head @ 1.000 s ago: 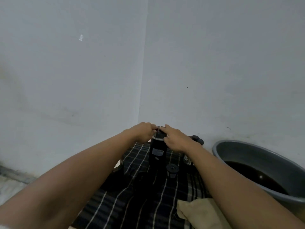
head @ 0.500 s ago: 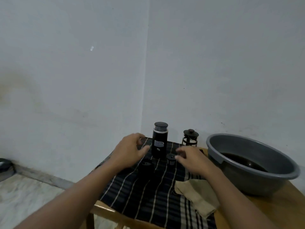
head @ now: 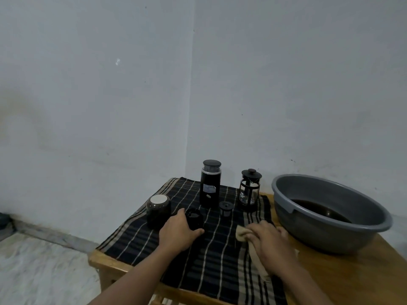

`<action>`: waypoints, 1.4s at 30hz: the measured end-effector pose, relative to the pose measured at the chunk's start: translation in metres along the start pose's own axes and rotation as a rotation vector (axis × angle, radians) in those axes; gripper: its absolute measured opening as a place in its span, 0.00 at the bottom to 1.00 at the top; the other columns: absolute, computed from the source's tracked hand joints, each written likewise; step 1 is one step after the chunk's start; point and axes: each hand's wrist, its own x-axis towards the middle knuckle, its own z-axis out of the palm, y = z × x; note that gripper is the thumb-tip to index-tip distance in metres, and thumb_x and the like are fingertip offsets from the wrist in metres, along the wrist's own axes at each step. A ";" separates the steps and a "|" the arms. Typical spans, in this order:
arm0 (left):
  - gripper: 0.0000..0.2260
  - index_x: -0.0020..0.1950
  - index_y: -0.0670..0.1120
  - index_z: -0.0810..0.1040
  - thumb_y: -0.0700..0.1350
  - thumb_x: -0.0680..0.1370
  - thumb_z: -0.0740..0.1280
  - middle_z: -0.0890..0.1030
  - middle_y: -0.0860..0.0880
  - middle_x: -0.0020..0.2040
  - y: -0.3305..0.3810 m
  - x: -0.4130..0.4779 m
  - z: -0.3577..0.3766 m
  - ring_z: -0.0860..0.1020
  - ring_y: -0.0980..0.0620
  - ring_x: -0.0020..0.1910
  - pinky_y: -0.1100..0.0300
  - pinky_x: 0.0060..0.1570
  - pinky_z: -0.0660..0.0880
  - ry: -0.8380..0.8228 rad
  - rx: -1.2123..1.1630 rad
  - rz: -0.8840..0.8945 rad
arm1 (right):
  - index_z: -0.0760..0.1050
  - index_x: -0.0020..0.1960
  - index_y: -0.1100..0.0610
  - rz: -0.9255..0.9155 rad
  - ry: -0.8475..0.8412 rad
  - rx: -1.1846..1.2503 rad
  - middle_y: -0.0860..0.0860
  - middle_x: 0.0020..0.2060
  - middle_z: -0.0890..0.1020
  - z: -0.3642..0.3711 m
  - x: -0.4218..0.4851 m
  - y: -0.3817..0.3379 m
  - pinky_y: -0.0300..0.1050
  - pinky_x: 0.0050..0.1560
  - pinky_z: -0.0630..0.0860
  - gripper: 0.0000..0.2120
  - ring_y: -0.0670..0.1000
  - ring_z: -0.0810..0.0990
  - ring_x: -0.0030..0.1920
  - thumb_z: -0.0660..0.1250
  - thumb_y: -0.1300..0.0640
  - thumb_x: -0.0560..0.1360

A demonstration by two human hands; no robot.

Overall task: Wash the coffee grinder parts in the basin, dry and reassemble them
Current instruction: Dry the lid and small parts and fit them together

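The tall black coffee grinder stands upright with its lid on at the back of a dark striped cloth. In front of it sit a small black cup-shaped part and a small black filter basket. My left hand curls around the cup-shaped part from the near side. My right hand lies on a beige drying cloth and grips it. At the right stands a grey basin with dark water.
A dark jar with a white lid stands left of my left hand. A black French press stands right of the grinder. The wooden table sits in a wall corner; its left edge drops to a pale floor.
Both hands left the grinder's lid and came back toward me. The left hand now holds the small black part; the right hand has dropped onto the beige cloth.
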 end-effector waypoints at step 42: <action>0.19 0.52 0.41 0.85 0.58 0.78 0.70 0.88 0.43 0.45 0.083 -0.019 -0.018 0.87 0.44 0.44 0.51 0.44 0.81 -0.302 -1.358 -0.327 | 0.74 0.55 0.49 -0.288 0.257 -0.172 0.44 0.48 0.66 -0.015 0.021 -0.074 0.42 0.41 0.68 0.10 0.45 0.68 0.42 0.55 0.49 0.83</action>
